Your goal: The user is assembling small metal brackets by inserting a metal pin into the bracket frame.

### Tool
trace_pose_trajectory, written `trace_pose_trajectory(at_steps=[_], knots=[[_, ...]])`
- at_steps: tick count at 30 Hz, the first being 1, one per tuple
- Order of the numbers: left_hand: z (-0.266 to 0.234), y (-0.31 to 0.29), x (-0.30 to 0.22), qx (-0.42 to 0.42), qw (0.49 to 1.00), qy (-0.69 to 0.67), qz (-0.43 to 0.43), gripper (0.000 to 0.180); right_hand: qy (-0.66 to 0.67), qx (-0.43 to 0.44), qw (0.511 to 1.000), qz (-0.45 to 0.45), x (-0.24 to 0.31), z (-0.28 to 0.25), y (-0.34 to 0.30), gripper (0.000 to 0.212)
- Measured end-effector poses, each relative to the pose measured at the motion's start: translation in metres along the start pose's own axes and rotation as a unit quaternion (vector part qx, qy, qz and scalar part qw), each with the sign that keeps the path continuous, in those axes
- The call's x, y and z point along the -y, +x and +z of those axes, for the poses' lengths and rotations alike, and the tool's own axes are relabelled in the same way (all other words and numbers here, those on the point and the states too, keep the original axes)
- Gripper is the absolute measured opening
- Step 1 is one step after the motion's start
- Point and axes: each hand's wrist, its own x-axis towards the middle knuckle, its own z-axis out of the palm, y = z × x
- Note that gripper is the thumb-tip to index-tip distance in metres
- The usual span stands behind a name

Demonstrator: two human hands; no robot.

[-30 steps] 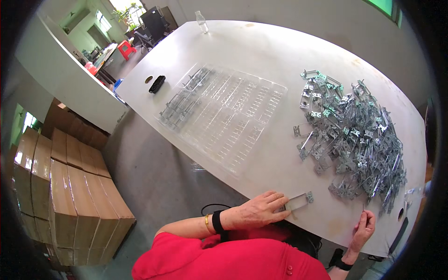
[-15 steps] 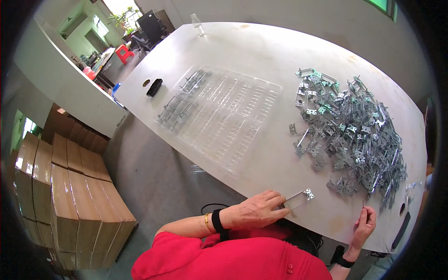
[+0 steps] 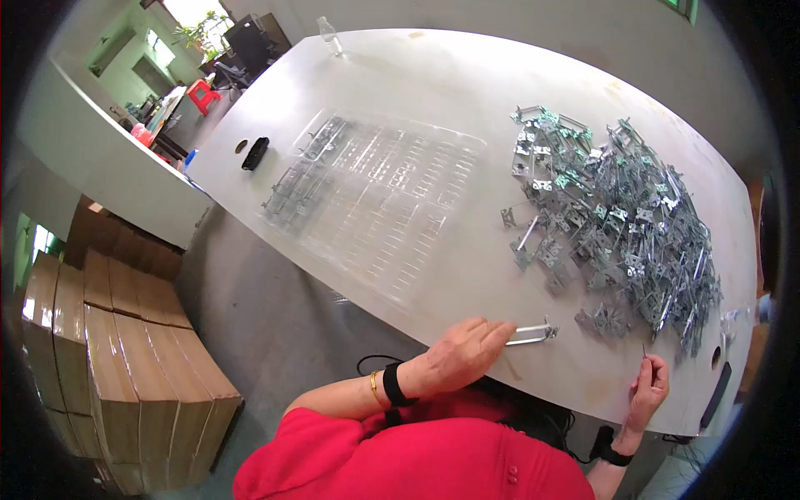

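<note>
My left hand [image 3: 471, 352] is closed around one end of a metal bracket [image 3: 532, 334], a pair of slim rods joined by a small end plate. The bracket's free end points right, just over the near edge of the table, and its gripped end is hidden by my fingers. Further right, the fingers of my right hand [image 3: 646, 392] pinch a thin, dark, pin-like piece [image 3: 643, 351] that sticks up from the fingertips; most of it is covered. A large heap of similar metal brackets [image 3: 637, 225] lies beyond my right hand.
A clear plastic tray [image 3: 392, 250] with slots lies left of the heap, brackets filling its left columns. Beside it sit a black object [image 3: 255, 154] and a table hole. A clear bottle [image 3: 330, 37] stands at the far edge. Stacked cartons [image 3: 158, 358] are on the floor at left.
The bracket in my left hand has turned, so its end plate now shows edge-on and its rods look closer together. My right hand keeps its pinch. The whole view has shifted slightly.
</note>
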Motion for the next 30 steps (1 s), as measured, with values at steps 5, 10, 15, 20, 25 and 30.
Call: trace_pose_trajectory(at_steps=[5,10,15,20,25,30], knots=[[0.011,0.004,0.007,-0.043,0.997,-0.033,-0.054,0.034,-0.060,-0.013,0.998,0.007,0.021,0.006,-0.003,0.006],[0.003,0.009,0.001,-0.033,0.987,-0.072,-0.139,0.027,-0.031,-0.007,0.999,-0.004,0.027,0.014,-0.005,0.006],[0.003,0.014,0.000,-0.030,0.985,-0.097,-0.138,0.021,0.007,-0.002,1.000,-0.001,0.025,0.010,-0.007,0.008],[0.011,0.019,0.006,-0.064,0.982,-0.127,-0.120,0.017,-0.004,0.022,0.999,0.030,0.037,0.015,-0.012,0.008],[0.015,0.025,0.003,-0.073,0.985,-0.100,-0.116,0.019,-0.071,0.057,0.996,-0.022,0.065,0.049,-0.025,0.007],[0.022,0.023,0.004,-0.093,0.986,-0.087,-0.111,0.022,-0.146,0.123,0.981,-0.044,0.100,0.085,-0.037,0.005]])
